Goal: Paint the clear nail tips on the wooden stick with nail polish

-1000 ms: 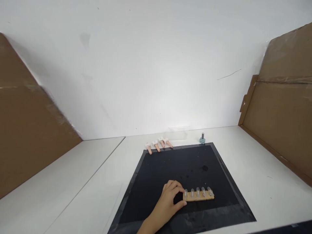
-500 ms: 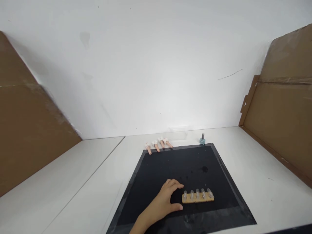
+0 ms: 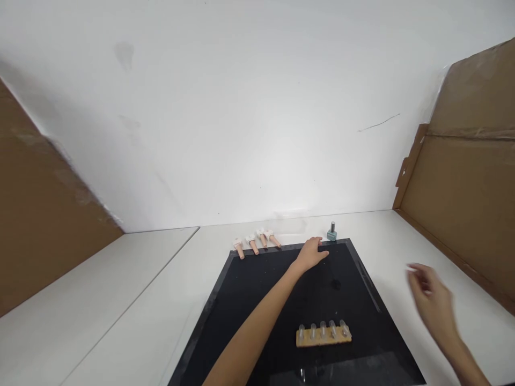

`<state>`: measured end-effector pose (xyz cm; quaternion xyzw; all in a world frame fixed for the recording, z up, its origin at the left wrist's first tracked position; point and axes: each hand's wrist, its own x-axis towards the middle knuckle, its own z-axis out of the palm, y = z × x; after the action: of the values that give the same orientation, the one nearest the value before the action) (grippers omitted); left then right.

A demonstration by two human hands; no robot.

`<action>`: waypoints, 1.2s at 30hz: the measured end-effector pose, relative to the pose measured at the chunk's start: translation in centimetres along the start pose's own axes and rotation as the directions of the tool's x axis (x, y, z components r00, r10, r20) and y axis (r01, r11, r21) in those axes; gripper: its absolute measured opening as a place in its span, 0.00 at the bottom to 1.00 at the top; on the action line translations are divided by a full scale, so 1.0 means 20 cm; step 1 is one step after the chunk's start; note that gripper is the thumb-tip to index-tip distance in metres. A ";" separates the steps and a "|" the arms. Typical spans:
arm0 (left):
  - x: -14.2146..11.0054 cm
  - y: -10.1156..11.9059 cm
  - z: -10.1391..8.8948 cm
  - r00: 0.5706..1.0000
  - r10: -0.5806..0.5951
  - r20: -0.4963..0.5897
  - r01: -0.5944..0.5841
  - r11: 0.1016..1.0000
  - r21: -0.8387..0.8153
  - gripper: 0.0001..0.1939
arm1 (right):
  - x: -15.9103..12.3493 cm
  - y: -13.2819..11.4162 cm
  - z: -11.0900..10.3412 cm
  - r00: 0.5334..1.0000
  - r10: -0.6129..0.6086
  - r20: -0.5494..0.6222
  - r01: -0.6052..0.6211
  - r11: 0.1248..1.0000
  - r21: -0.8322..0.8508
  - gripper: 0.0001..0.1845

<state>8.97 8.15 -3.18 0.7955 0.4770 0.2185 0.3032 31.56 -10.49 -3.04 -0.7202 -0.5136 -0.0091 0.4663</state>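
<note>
My left hand (image 3: 311, 253) reaches over the far edge of the black mat (image 3: 277, 300), fingers and thumb apart with nothing between them. Just beyond its fingertips stands a small blue-green nail polish bottle (image 3: 332, 233) with a silver cap, upright on the white table and not touched. My right hand (image 3: 433, 300) hovers at the right above the table, somewhat blurred; its fingers are loosely curled, a gap shows between them and the thumb, and I see nothing held. A tan strip (image 3: 322, 342) bearing several clear nail tips lies near the front of the mat.
Several pinkish finger-shaped pieces with white ends (image 3: 252, 244) lie along the mat's far left edge. A clear tray (image 3: 289, 224) sits by the white wall. Cardboard panels stand at the left (image 3: 48, 214) and right (image 3: 462, 187).
My left hand has moved from beside the strip to the far edge of the mat, close to the nail polish bottle. My right hand has come into view at the right.
</note>
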 end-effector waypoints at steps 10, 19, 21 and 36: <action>0.33 0.01 0.14 0.990 -0.041 -0.134 0.072 0.970 0.231 0.17 | 0.46 -0.25 0.84 0.855 0.051 0.517 -0.027 0.998 -0.054 0.15; 0.37 -0.02 0.13 0.990 0.087 -0.112 -0.058 0.968 0.246 0.17 | 0.57 -0.20 0.94 0.906 0.079 0.415 -0.084 0.996 -0.006 0.15; 0.33 0.00 0.11 0.985 0.115 -0.127 -0.083 0.969 0.232 0.16 | 0.57 -0.23 0.91 0.917 0.040 0.397 -0.060 0.998 0.037 0.15; -0.37 -0.06 -0.19 0.962 0.250 -0.112 -0.274 0.860 -0.431 0.10 | 0.14 -0.55 0.54 0.823 -0.244 0.513 -0.074 0.850 0.522 0.09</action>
<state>2.54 3.02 -1.67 0.7570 0.3098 0.3810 0.4309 19.63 -0.66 -0.46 -0.5123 -0.6431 0.3205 0.4704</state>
